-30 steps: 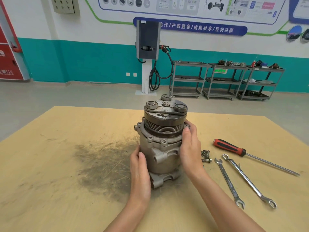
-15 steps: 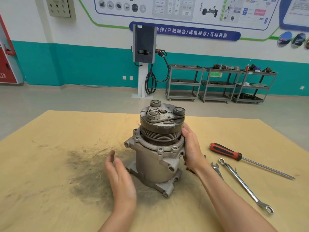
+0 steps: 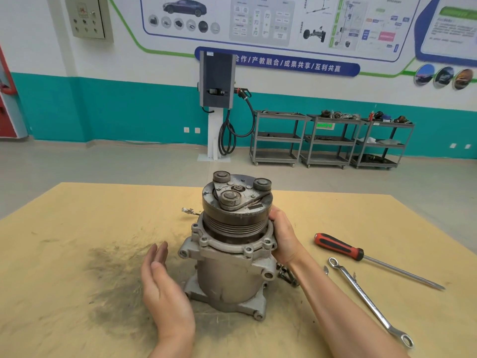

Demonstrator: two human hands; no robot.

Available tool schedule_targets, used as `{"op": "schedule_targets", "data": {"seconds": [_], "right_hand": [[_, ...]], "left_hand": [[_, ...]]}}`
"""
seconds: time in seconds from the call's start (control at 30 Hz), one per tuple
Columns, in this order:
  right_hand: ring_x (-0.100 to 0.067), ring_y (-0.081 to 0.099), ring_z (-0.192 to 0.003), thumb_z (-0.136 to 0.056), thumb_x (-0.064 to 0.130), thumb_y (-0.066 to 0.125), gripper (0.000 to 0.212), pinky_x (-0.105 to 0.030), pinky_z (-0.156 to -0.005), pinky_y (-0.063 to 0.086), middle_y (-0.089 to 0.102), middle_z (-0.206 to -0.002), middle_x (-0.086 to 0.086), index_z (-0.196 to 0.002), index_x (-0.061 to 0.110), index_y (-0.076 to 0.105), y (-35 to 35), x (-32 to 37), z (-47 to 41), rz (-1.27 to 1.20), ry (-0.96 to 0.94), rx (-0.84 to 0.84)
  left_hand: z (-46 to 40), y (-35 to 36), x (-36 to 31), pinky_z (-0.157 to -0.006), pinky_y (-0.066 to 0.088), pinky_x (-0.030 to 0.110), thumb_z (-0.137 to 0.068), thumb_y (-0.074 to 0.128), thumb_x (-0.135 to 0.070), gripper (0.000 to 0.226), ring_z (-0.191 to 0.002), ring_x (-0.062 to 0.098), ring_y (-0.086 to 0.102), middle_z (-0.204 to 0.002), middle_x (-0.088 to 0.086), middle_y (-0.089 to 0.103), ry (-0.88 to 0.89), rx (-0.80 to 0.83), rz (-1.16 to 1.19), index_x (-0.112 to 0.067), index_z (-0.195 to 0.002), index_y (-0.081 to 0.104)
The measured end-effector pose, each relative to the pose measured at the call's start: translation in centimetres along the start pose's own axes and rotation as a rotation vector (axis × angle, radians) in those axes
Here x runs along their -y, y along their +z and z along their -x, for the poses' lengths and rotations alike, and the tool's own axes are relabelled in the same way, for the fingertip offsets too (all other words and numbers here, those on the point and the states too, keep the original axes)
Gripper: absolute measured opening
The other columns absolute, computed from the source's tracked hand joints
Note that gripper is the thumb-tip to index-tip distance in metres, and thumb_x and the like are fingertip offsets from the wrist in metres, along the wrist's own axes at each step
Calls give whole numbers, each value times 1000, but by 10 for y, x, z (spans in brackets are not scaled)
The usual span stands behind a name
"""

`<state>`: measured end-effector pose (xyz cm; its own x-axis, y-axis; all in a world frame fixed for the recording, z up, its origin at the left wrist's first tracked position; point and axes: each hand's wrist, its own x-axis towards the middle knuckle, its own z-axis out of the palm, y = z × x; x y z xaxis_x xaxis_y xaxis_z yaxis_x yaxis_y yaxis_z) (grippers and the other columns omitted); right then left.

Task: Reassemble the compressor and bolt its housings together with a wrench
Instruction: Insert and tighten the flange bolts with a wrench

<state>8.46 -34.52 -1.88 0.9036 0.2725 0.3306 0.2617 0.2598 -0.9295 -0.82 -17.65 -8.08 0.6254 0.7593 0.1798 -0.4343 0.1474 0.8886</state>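
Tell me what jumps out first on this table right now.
The compressor stands upright mid-table, pulley end up, with the right hand gripping its upper right side and the left hand open just beside it, not touching. To the right lie a red-handled screwdriver and a wrench, with loose bolts by the base. A dark smudge stains the table at left.

Dull, grimy cast-metal compressor (image 3: 229, 267); shiny steel wrench (image 3: 371, 303); matt, stained tabletop (image 3: 64, 254).

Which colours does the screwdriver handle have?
Red with black grip parts; the screwdriver shows clearly in the head view.
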Motion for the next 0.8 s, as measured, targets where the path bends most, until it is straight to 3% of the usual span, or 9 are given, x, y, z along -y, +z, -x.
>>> {"op": "schedule_targets", "data": {"seconds": [0.17, 0.3, 0.37, 0.43, 0.5, 0.57, 0.67, 0.8], "right_hand": [[-23, 66, -100, -73, 35, 53, 50, -34, -85, 53, 72, -105, -12, -110, 4, 64, 2, 0, -4, -84, 75, 55], [-13, 70, -89, -71, 36, 54, 35, -25, -76, 54, 75, -93, -3, -90, 19, 78, 2, 4, -4, -78, 130, 97], [-12, 69, -93, -80, 36, 52, 31, -22, -77, 54, 76, -97, -1, -91, 24, 79, 3, 9, 0, -5, 166, 80], [-10, 64, -110, -97, 41, 43, 35, -24, -89, 52, 71, -116, 5, -112, 28, 72, -4, 17, 7, 129, 164, 72], [-1, 56, -121, -101, 54, 33, 42, -24, -99, 48, 62, -126, 20, -131, 35, 56, -17, 29, 19, 302, 110, 66], [0, 60, -112, -100, 51, 37, 36, -22, -90, 51, 66, -118, 20, -125, 34, 57, -30, 45, 34, 464, 23, -79], [-2, 63, -87, -98, 32, 53, 18, -18, -74, 47, 70, -93, 13, -106, 25, 67, -47, 57, 55, 845, -27, -298], [-9, 56, -83, -93, 29, 62, 11, -26, -74, 42, 62, -91, 10, -102, 24, 68, -50, 41, 84, 1224, 100, -211]], "left_hand": [[6, 4, -1, -107, 34, 29, -108, 25, -16, 33, -128, 11, 52, -131, 0, 61, 1, 75, 6, -22, -131, 47], [7, 4, -3, -103, 36, 24, -108, 24, -14, 34, -123, 4, 54, -130, -1, 62, 8, 100, 27, -21, -131, 47], [7, 4, -2, -99, 36, 18, -108, 24, -15, 34, -118, -4, 55, -129, -2, 61, -8, 108, 17, -21, -131, 47], [8, 4, -1, -104, 36, 24, -108, 25, -17, 34, -121, 1, 54, -127, -7, 61, -19, 136, -6, -23, -131, 48], [10, 3, -1, -111, 35, 33, -108, 25, -19, 33, -127, 12, 52, -124, -15, 60, -21, 162, -31, -25, -131, 50], [11, 3, -1, -112, 36, 39, -108, 26, -21, 33, -127, 15, 52, -124, -13, 60, -17, 162, -64, -28, -128, 52], [12, 3, -2, -112, 38, 47, -107, 26, -25, 34, -127, 18, 52, -131, 1, 59, -25, 174, -99, -30, -129, 52], [12, 4, -4, -110, 39, 40, -107, 25, -22, 34, -124, 15, 53, -129, -1, 58, -31, 192, -113, -32, -127, 51]]}}
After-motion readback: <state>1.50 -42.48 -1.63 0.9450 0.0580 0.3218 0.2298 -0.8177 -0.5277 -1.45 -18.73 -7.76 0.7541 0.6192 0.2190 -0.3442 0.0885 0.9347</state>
